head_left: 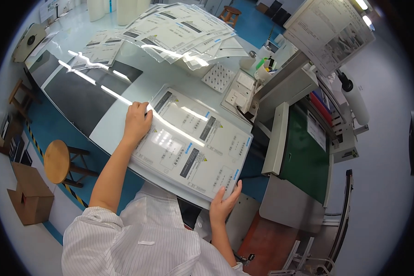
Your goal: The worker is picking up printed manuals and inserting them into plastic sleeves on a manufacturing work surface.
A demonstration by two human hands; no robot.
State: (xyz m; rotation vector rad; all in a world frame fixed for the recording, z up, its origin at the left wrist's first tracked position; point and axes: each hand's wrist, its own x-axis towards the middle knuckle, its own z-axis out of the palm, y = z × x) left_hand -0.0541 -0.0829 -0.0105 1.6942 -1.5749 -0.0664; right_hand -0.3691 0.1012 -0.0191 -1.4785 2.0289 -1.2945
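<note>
A stack of clear plastic sheets (pixel 170 133) with printed label panels lies at the near edge of the glass-topped table (pixel 106 129). My left hand (pixel 139 120) rests on the stack's left edge, its fingers bent over the sheets and close together. Against the near right corner is my right hand (pixel 224 204), its thumb and fingers apart and pointing up along the edge. Whether its fingertips reach under the sheets, I cannot tell. Light reflections cross the top sheet.
More printed clear sheets (pixel 184 30) are fanned out at the far side, with a smaller pile (pixel 99 46) left of them. A dotted pad (pixel 218 77) and a switch box (pixel 239 92) sit beyond my stack. A machine with a green bed (pixel 306 154) stands right; a wooden stool (pixel 57 161) stands left.
</note>
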